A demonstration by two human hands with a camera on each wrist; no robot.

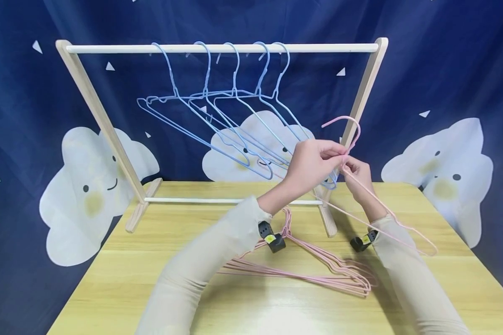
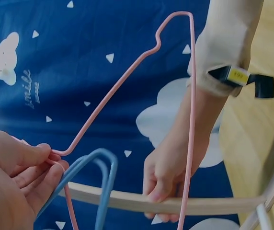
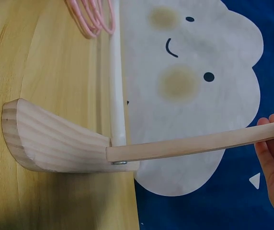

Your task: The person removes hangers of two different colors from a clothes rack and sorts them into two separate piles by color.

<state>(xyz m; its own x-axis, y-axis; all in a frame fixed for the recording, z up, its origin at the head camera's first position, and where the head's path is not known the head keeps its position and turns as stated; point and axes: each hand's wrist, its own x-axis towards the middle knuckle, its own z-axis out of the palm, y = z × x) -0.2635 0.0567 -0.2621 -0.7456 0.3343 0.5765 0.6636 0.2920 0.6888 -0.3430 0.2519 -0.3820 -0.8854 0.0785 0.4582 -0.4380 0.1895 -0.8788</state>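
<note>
My left hand (image 1: pixel 312 160) pinches a pink wire hanger (image 1: pixel 381 204) at the twisted neck below its hook. The hook curves up beside the right post (image 1: pixel 366 86) of a wooden clothes rack, apart from the bar. My right hand (image 2: pixel 173 172) grips that post, with the thumb on one side and fingers on the other; in the right wrist view only part of this hand shows. Several blue wire hangers (image 1: pixel 234 74) hang from the white top bar (image 1: pixel 318 48). The lower ends of some lie close to my left hand.
On the wooden table (image 1: pixel 151 288), several pink hangers (image 1: pixel 314 279) lie in a pile below my arms. The rack stands on wooden feet (image 1: pixel 329 218), joined by a white lower rod (image 1: pixel 193 200). A blue curtain (image 1: pixel 16 93) with white clouds hangs behind.
</note>
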